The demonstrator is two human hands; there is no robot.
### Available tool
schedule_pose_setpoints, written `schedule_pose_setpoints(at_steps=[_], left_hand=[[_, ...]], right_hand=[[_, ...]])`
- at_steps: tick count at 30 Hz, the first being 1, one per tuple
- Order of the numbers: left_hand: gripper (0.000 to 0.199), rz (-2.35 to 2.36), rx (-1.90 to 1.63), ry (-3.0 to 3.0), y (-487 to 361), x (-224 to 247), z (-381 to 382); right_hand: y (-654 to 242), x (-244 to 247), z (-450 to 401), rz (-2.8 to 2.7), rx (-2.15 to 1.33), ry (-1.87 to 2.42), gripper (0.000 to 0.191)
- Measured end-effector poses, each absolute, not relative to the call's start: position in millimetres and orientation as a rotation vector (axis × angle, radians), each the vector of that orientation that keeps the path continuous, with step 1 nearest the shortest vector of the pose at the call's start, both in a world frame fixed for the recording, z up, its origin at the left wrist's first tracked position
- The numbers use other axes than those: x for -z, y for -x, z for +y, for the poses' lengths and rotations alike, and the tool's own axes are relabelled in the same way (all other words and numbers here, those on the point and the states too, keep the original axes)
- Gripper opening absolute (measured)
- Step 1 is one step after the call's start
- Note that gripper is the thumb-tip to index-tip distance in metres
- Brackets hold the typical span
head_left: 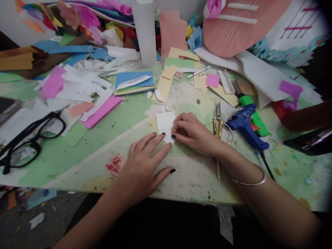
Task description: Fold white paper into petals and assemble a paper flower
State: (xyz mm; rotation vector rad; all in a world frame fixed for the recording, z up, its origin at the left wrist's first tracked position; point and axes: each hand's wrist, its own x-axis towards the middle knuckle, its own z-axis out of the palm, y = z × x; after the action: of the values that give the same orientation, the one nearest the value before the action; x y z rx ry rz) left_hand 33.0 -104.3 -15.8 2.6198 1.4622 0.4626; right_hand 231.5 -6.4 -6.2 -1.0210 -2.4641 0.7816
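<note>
A small white piece of paper [166, 122], seemingly folded, lies on the table between my hands. My left hand [145, 162] is open, with its fingers stretched out and the fingertips resting on the paper's lower edge. At the right edge of the same paper, my right hand [190, 133] has its fingers curled and closed, thumb at the lower corner. Beside the right wrist lie gold-handled scissors [218, 121], partly covered by the forearm. A blue hot glue gun [245, 126] lies farther right.
Black-framed glasses [33, 140] lie at left near white paper scraps [83, 77]. A stack of coloured paper [135, 81] and a tall white cylinder [145, 34] stand farther back. A marker [198, 71] and a guitar-shaped paper cutout [241, 26] are at back right.
</note>
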Motion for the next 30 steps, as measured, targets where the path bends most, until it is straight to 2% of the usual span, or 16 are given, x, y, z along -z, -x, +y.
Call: schedule_pose_setpoints(at_steps=[20, 30], left_hand=[[0.051, 1.495, -0.41, -2.629, -37, 15, -105], [0.049, 1.503, -0.407, -2.637, -36, 15, -105]], right_hand=[[-230, 5, -7, -2.435, -0.763, 1.053, 0.005], [-240, 12, 1, -2.266, -0.807, 1.151, 0.017]])
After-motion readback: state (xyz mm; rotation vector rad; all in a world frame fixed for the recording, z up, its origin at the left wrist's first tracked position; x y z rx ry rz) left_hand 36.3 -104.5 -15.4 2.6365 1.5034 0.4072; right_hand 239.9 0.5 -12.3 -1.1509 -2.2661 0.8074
